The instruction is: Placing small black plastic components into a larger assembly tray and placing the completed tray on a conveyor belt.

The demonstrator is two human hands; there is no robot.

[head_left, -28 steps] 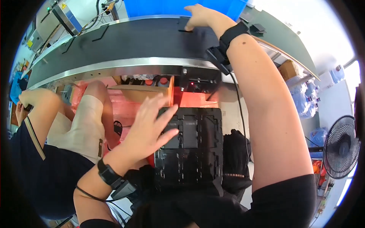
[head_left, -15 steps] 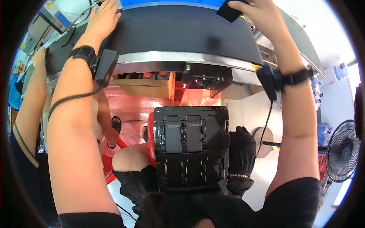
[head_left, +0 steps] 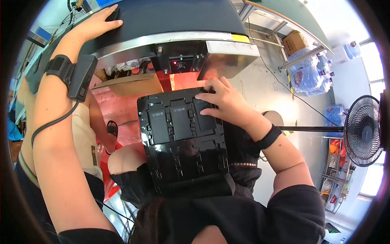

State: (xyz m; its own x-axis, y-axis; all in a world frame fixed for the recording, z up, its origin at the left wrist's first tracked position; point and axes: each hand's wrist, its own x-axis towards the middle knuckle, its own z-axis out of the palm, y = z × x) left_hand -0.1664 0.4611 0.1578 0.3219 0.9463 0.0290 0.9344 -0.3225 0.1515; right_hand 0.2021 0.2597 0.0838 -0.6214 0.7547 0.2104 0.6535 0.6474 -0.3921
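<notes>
On my lap lies a black plastic tray (head_left: 185,160) with moulded compartments. Two flat black rectangular blocks, a left one (head_left: 158,125) and a middle one (head_left: 180,122), sit side by side in its far row. My right hand (head_left: 227,103) reaches over the tray's far right corner, fingers bent around a third black block (head_left: 205,120) in the right compartment. On the dark belt surface, at the far left, my left hand (head_left: 95,25) spans another dark flat block (head_left: 116,15) between thumb and index finger; most of that block is hidden.
A metal-edged conveyor (head_left: 170,20) crosses the far side, with a metal box (head_left: 231,53) at its end. Beneath it stands an open cardboard box (head_left: 132,84). Another person's arm (head_left: 25,91) is at left. A fan (head_left: 365,130) and water bottles (head_left: 310,77) are at right.
My right hand has come down from the belt's far right to the tray, bringing a black block into the right compartment. The view has shifted; my left hand stays at the belt.
</notes>
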